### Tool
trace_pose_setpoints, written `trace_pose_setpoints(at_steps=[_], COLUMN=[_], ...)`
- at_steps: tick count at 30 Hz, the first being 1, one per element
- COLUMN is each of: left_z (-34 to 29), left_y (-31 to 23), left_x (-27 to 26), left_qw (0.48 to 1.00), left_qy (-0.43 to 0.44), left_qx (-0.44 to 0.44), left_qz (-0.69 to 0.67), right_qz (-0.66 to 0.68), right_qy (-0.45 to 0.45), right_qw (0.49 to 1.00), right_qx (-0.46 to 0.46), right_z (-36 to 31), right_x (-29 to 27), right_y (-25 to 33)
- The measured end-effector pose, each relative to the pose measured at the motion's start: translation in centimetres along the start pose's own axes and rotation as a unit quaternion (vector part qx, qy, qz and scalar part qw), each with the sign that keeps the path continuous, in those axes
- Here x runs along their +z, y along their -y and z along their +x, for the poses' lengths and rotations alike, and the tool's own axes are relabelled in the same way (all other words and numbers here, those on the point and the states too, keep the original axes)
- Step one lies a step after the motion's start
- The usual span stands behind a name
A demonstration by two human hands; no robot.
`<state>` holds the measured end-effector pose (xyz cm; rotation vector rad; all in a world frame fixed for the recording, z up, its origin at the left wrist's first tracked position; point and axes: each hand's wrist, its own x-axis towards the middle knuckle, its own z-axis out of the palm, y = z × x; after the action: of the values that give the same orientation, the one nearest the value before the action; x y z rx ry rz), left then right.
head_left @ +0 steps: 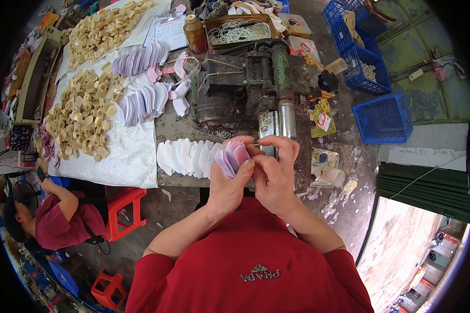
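A stack of thin pink and lilac cut pieces [232, 159] is pinched upright in my left hand [227, 187], its thumb across the near side. Close against it, my right hand [277, 180] has its fingers bent and closed near the stack's right edge. A thin strand seems to run between the fingertips, too small to name. Just left of my hands, a fanned row of white cut pieces [185, 156] lies along the bench edge. A few thin rings [223, 134] lie beyond them, below the dark machine [219, 83] with its shiny metal roller [287, 119].
Left, a white sheet [136, 167] bears heaps of beige pieces [83, 112] and fanned lilac pieces [141, 104]. At the back stand a brown bottle [194, 34] and a box of pale strands [240, 31]. Blue crates [382, 119] stand right. A person [62, 221] sits by a red stool [125, 211].
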<state>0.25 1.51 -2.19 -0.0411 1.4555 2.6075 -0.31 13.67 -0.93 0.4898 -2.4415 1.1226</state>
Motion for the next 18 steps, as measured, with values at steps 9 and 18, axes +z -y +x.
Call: trace_pose_setpoints(at_steps=[9, 18], left_z=[1.1, 0.8], left_y=[1.0, 1.7], left_x=[-3.1, 0.1], left_qw=[0.927, 0.825], left_qy=[0.028, 0.154], left_qx=[-0.051, 0.004], left_qz=[0.371, 0.544], right_qz=[-0.072, -0.147], right_qy=[0.125, 0.128], right_qw=[0.965, 0.962], right_qx=[0.218, 0.190], right_z=[1.0, -0.8], right_x=[-10.9, -7.5], right_y=[-8.4, -8.4])
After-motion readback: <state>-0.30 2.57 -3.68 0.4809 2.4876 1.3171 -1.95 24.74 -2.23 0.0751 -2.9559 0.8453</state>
